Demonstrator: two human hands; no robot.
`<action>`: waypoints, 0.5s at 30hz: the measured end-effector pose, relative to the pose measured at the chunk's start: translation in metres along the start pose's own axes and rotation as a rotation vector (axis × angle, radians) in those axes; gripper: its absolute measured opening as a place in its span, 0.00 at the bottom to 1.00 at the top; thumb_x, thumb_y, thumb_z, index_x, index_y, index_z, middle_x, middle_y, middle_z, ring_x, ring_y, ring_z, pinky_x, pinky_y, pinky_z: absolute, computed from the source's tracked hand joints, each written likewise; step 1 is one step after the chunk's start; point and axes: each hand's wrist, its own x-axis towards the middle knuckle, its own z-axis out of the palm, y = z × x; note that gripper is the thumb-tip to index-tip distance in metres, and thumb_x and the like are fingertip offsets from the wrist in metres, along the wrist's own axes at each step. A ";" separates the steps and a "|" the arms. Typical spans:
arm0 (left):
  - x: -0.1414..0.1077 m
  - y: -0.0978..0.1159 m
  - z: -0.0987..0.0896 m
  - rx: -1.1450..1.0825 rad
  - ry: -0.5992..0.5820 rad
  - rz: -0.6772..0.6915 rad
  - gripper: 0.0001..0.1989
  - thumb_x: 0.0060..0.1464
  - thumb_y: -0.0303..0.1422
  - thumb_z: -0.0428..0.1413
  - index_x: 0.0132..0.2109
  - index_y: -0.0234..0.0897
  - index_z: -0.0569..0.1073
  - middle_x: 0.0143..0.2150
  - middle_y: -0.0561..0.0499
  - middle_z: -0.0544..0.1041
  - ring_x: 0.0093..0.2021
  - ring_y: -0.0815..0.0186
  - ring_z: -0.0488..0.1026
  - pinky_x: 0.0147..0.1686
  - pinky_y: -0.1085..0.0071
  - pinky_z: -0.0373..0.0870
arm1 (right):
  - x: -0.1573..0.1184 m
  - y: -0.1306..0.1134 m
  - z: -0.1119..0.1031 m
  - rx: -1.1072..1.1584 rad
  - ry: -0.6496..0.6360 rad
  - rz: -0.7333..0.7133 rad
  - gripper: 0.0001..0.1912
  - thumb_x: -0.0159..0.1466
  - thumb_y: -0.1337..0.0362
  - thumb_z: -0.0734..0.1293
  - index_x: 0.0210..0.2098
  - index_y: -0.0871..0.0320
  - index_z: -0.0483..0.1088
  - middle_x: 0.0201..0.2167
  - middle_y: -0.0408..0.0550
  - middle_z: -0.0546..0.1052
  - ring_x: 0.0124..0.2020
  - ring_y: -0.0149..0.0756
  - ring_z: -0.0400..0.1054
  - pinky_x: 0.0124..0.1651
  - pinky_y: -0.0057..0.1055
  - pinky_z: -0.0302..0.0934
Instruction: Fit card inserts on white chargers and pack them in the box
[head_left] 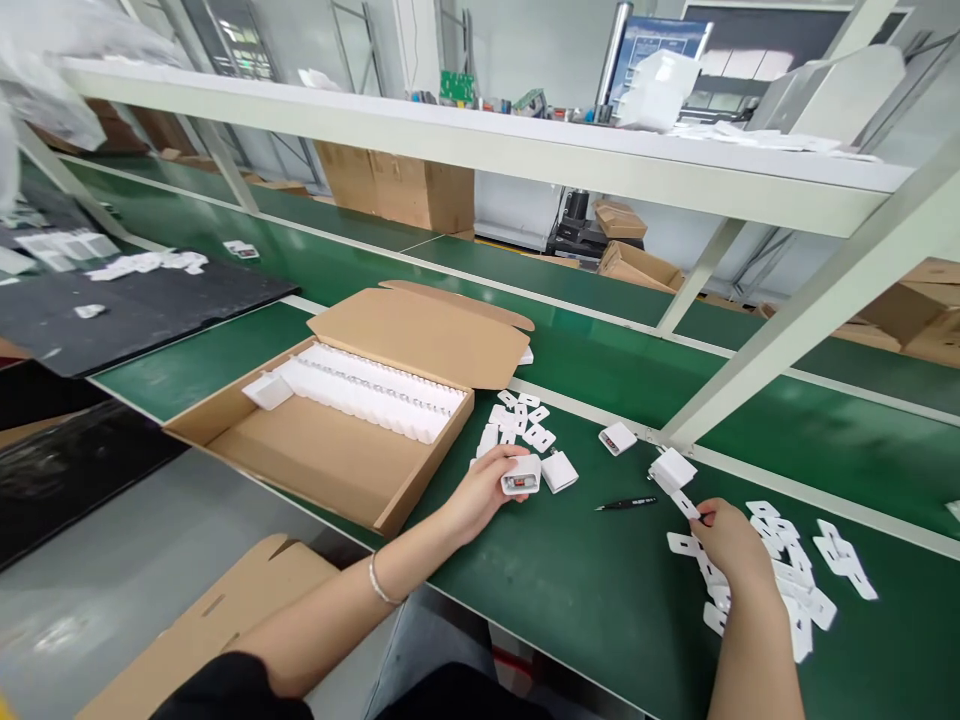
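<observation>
Left hand [480, 492] grasps a white housing [520, 475] above the green bench [570, 590], just right of the open carton [424, 470]; fingers behind the housing are hidden, and the reddish detail inside its open end is too small to read. Right hand [733, 540] pinches the end of a flat white piece [684, 504]; a dark sliver at the fingertips is hard to make out. Right forearm runs off the bottom edge and covers part of a loose heap of white plates [799, 585]. Writing on the black pen-like tool [626, 504], lying between the hands, is illegible.

Housing: smooth, rounded-cornered, boxy, plastic-looking. Plates: thin, flat, slotted, overlapping. Carton: brown cardboard, lid folded back, a tightly packed white row [367, 390] along its far side. Bench top: dull green, smooth. Pale beaded-looking bracelet [381, 580] on the left wrist.
</observation>
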 end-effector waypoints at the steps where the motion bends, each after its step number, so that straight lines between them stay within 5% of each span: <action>1: 0.004 -0.009 0.005 -0.037 0.015 -0.028 0.13 0.51 0.34 0.65 0.42 0.32 0.78 0.35 0.46 0.78 0.31 0.64 0.75 0.28 0.71 0.72 | -0.001 -0.001 0.001 0.008 0.010 -0.004 0.13 0.67 0.60 0.64 0.47 0.58 0.73 0.49 0.58 0.77 0.43 0.47 0.77 0.42 0.38 0.67; 5: 0.023 -0.016 0.025 -0.171 -0.003 -0.057 0.11 0.58 0.32 0.58 0.45 0.30 0.79 0.41 0.42 0.79 0.35 0.63 0.76 0.31 0.69 0.74 | -0.002 -0.003 0.003 0.074 0.046 -0.031 0.18 0.65 0.52 0.67 0.46 0.60 0.73 0.50 0.61 0.76 0.46 0.48 0.76 0.41 0.36 0.66; 9: 0.042 -0.009 0.045 -0.265 -0.143 -0.106 0.14 0.64 0.32 0.55 0.48 0.26 0.80 0.44 0.39 0.80 0.41 0.59 0.78 0.43 0.61 0.79 | -0.003 -0.004 0.005 0.087 0.042 -0.024 0.15 0.63 0.54 0.68 0.42 0.59 0.74 0.46 0.58 0.77 0.39 0.44 0.75 0.36 0.34 0.64; 15: 0.056 -0.024 0.039 -0.256 -0.288 -0.070 0.18 0.62 0.28 0.63 0.58 0.32 0.78 0.54 0.39 0.81 0.53 0.56 0.80 0.62 0.53 0.71 | -0.009 0.000 0.002 0.095 0.012 0.005 0.08 0.59 0.64 0.68 0.39 0.58 0.75 0.36 0.51 0.79 0.34 0.40 0.74 0.35 0.32 0.62</action>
